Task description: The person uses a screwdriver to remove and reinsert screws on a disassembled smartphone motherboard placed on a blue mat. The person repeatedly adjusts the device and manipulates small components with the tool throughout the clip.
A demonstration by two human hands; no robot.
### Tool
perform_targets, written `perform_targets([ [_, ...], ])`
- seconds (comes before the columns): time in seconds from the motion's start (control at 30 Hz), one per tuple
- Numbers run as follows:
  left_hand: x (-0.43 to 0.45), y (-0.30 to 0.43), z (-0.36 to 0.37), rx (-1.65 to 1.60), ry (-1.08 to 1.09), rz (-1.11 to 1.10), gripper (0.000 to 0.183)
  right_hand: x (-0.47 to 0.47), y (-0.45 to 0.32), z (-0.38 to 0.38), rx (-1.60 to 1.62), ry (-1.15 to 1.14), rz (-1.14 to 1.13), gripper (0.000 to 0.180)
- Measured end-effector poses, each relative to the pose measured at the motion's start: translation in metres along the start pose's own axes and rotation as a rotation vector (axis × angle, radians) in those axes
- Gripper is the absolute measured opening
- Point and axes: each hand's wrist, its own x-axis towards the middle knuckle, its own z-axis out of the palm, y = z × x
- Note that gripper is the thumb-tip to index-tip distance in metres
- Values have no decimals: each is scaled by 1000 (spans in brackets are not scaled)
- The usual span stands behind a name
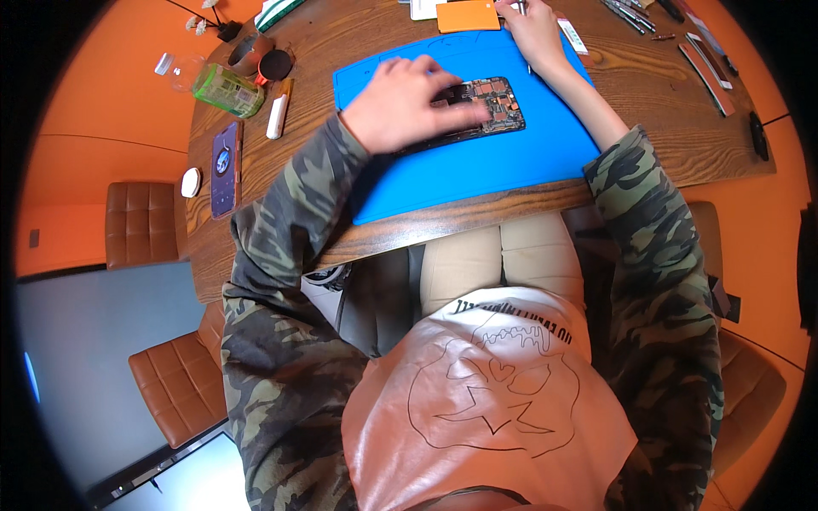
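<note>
An opened smartphone (501,102) lies on a blue work mat (447,185), its circuit board and copper-coloured parts exposed. My left hand (409,105) reaches over the phone's left part, blurred by motion. Its thumb extends across the board, and whether it grips anything is hidden. At the mat's far edge, my right hand (533,35) is closed around a slim metal tool (522,7), probably a screwdriver. A thin tip shows below the palm. Beside these fingers lies an orange rectangular pad or box (468,16).
Left of the mat are a green-labelled plastic bottle (228,91), a white-handled brush (277,117), a lit smartphone (226,169) and a round white case (191,183). Several metal screwdrivers (629,14) and phone parts (708,70) lie to the right. The wooden table edge (447,223) runs before me.
</note>
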Motion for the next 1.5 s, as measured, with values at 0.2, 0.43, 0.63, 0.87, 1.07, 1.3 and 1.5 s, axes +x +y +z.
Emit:
perform_targets([
  [0.2,-4,14,26,-99,138,-68,91,-3,-1,-3,15,-2,40,19],
  [0.43,4,3,28,-215,-21,-169,105,5,14,1,34,-10,2,18],
  [0.63,4,5,24,-347,-53,-166,107,6,18,1,59,-21,-39,19],
  [0.87,10,-20,2,-683,-284,-53,41,1,9,-3,-4,4,-15,21],
  [1.07,12,-39,23,-1374,-422,-202,31,2,10,-2,-31,-5,-6,20],
  [1.3,10,-56,43,-1622,-57,-316,44,2,8,-1,22,-8,-74,18],
  [1.5,5,-46,51,-1634,156,-222,44,-2,5,-5,21,-18,-101,19],
])
